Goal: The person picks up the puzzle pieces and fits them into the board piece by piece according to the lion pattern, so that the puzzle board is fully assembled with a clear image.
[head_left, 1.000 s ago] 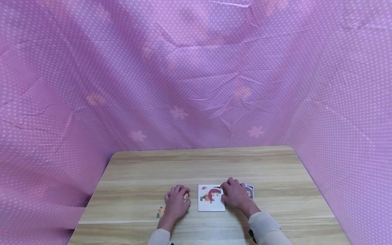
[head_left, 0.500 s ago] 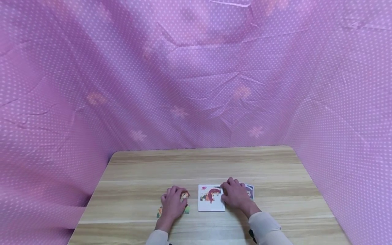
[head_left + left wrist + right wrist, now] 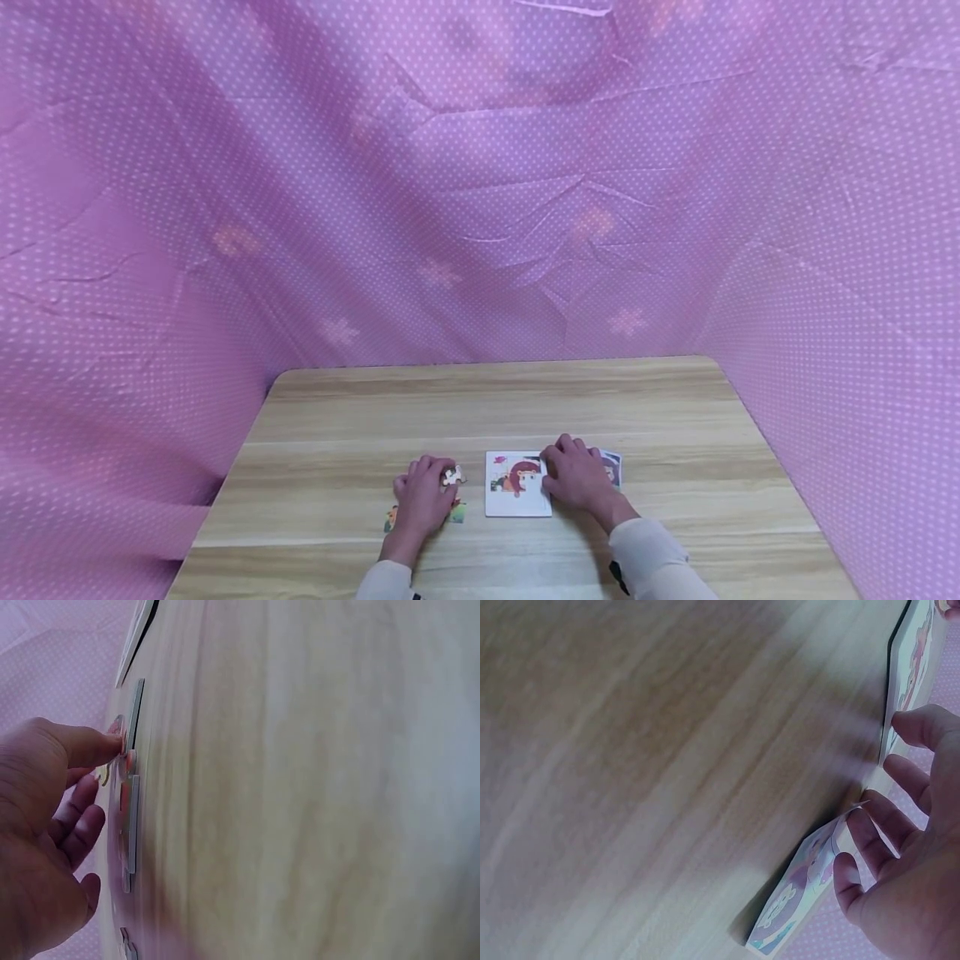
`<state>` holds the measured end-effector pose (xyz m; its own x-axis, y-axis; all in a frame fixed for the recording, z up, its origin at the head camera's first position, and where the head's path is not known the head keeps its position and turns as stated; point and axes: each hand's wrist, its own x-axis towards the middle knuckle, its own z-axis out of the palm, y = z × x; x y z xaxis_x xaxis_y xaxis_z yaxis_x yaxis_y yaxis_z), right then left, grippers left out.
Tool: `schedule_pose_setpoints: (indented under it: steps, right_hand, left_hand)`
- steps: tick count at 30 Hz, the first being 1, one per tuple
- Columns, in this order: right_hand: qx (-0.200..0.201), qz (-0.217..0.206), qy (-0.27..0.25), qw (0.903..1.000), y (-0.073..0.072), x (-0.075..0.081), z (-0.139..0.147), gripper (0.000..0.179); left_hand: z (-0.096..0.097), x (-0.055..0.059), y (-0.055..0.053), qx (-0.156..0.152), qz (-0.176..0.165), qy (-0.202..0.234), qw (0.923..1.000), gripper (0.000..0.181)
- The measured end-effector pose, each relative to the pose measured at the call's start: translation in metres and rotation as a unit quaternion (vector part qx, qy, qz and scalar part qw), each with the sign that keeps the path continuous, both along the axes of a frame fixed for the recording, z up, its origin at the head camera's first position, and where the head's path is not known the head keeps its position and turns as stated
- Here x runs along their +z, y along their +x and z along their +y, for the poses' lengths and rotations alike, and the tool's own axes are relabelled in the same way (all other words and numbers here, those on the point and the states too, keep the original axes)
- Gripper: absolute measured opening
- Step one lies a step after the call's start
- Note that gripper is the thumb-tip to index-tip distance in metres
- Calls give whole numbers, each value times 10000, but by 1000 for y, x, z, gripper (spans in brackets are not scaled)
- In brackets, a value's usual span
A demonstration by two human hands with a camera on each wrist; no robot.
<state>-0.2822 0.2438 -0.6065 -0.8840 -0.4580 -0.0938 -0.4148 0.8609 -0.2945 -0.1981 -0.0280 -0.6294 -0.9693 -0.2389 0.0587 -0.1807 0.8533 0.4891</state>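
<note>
At left, an orange-and-green piece (image 3: 390,521) lay beside the left hand (image 3: 422,502), whose thumb and finger pinched a pale puzzle piece (image 3: 453,477). A green piece (image 3: 458,512) lay just nearer. Centrally sat the part-filled puzzle board (image 3: 517,505); the right hand (image 3: 581,477), fingers relaxed, touched its right edge, partly covering a picture card (image 3: 614,472) at right.

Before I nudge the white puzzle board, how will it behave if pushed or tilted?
The white puzzle board looks thin and flat on the table, so it would probably slide rather than tip. Its straight edges suggest it is fairly stiff. The picture pieces have bare space beside them and might shift if tilted.
</note>
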Motion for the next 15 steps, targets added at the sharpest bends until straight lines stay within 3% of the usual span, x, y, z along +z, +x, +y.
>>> schedule_pose_setpoints:
  steps: [6,12,15]
  right_hand:
    - [14,8,55,10000,-2,-2,-1,42]
    - [1,-4,-31,10000,-2,-3,0,41]
    - [9,9,-40,10000,-2,-4,0,41]
  left_hand:
    - [1,0,0,-8,119,129,9998,16]
    - [1,-2,0,80,129,-17,9999,30]
    - [0,-2,0,120,86,-51,9999,28]
